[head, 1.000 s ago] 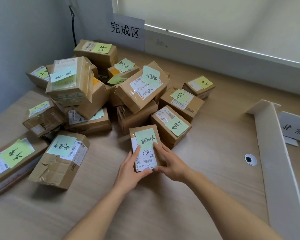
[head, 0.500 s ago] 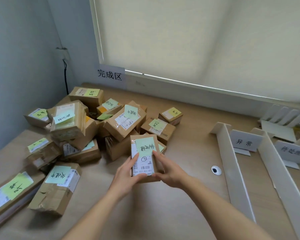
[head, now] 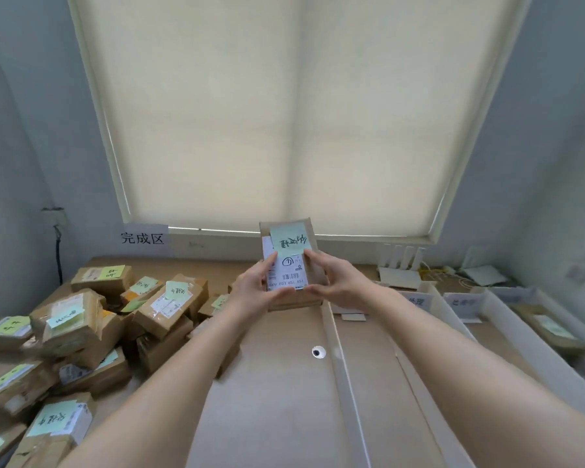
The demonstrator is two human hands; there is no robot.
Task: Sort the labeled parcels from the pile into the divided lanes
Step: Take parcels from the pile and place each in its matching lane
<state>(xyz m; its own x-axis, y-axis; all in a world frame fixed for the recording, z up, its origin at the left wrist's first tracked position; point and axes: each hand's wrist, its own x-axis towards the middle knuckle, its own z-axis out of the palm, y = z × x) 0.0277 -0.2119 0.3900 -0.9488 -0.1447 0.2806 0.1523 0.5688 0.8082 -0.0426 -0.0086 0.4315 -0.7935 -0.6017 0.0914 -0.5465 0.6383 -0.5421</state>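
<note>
Pale roller blind (head: pixel 284 113) fills the window beyond the far edge of the wooden table (head: pixel 277 400), and a white sign (head: pixel 145 238) with black characters hangs on the wall at the far left corner. I see both of my hands raised above the table's middle, holding one small brown parcel (head: pixel 288 265) up in front of the blind's lower edge. My left hand (head: pixel 255 287) grips its left side with fingers curled around the edge and the thumb lying on the white shipping label (head: pixel 286 273); my right hand (head: pixel 331 282) grips the right side the same way. A pale green sticky note (head: pixel 288 240) with handwriting covers the parcel's upper face. Along the table's left edge lies the pile of parcels (head: pixel 81 325), brown boxes stacked loosely, most with green or yellow notes. Toward the right edge, white dividers (head: pixel 340 366) run front to back and form lanes, with small blurred lane signs (head: pixel 460 300) standing at their far ends. One flat parcel (head: pixel 551 329) lies in the rightmost lane. A round cable hole (head: pixel 317 351) sits just left of the nearest divider.
</note>
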